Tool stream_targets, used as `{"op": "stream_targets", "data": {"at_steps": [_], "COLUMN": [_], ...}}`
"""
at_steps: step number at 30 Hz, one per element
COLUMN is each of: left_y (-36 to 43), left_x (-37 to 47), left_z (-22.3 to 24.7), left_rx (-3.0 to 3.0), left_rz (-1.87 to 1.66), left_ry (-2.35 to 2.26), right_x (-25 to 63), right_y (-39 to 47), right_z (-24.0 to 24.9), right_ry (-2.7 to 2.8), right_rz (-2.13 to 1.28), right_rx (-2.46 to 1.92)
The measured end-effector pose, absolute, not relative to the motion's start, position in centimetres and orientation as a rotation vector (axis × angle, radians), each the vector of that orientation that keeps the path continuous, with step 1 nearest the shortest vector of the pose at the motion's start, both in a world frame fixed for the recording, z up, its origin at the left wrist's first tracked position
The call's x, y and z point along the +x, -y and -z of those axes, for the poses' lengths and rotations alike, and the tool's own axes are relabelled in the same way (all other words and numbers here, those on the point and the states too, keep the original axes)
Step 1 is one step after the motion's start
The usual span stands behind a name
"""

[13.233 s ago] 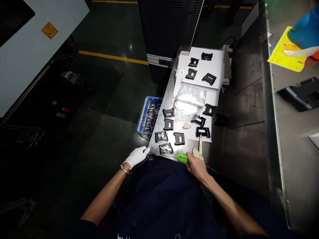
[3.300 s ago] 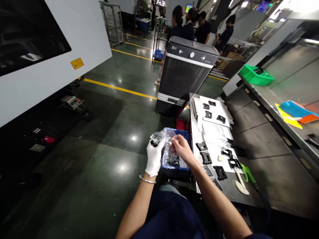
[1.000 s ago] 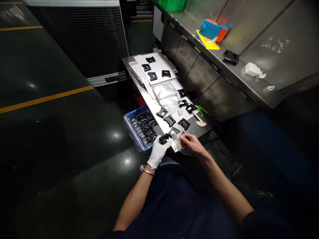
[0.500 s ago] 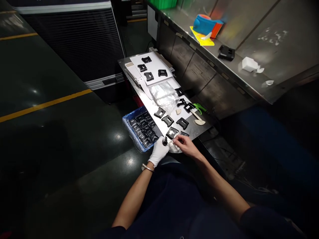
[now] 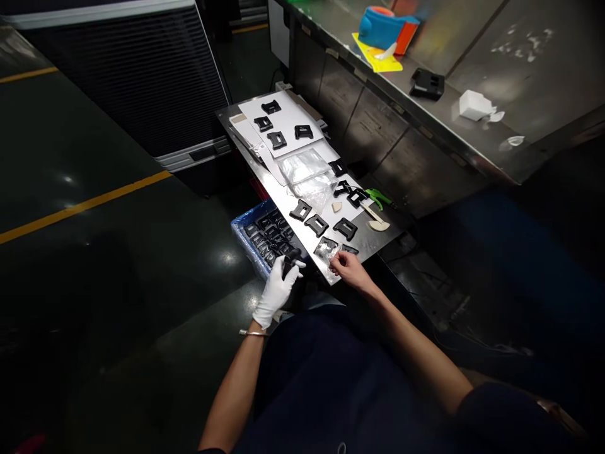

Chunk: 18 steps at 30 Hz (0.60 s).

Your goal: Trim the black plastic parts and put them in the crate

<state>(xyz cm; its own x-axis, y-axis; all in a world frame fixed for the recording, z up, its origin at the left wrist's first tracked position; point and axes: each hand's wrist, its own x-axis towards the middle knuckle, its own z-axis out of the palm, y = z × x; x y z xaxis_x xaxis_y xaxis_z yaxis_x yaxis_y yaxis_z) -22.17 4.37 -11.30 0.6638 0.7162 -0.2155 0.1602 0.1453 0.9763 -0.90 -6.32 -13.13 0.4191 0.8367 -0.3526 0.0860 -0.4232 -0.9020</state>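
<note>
My left hand (image 5: 275, 289), in a white glove, holds a black part (image 5: 292, 257) over the near end of the blue crate (image 5: 240, 228), which is lined with plastic and has several bagged black parts in it. My bare right hand (image 5: 348, 268) is closed at the near edge of the metal table (image 5: 378, 244), beside a bagged black part (image 5: 326, 247); whatever its fingertips pinch is too small to make out. Several loose black parts, such as one black frame (image 5: 345, 229), lie farther up the table.
Clear plastic bags (image 5: 305, 170) lie on white sheets. Green-handled pliers (image 5: 378, 197) and a beige curved piece (image 5: 378, 225) are at the table's right edge. A metal bench (image 5: 444, 120) bears a blue and orange object (image 5: 387, 30).
My left hand has moved left from beside my right hand to above the crate, with the black part. My right hand has hardly moved. The view has shifted slightly.
</note>
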Motion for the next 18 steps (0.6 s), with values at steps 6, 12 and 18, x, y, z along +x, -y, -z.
{"op": "stream_targets", "data": {"at_steps": [6,12,18], "left_y": [-3.4,-3.3,-3.5], "left_x": [-21.7,-20.6,-20.5], "left_z": [10.8,12.7,13.3], "left_rx": [1.884,2.15,2.019], "left_rz": [-0.336,-0.08,-0.17], "left_ry": [-0.632,-0.635,-0.745], "right_x": [-1.7,-2.5,-2.7], "right_y": [5.6,6.0,6.2], "right_z": [11.7,8.9,9.3], "right_ry": [0.911,1.332,1.205], "right_rz": [-1.21,-1.059,-1.008], "right_rx": [-1.643,-1.646,-1.707]}}
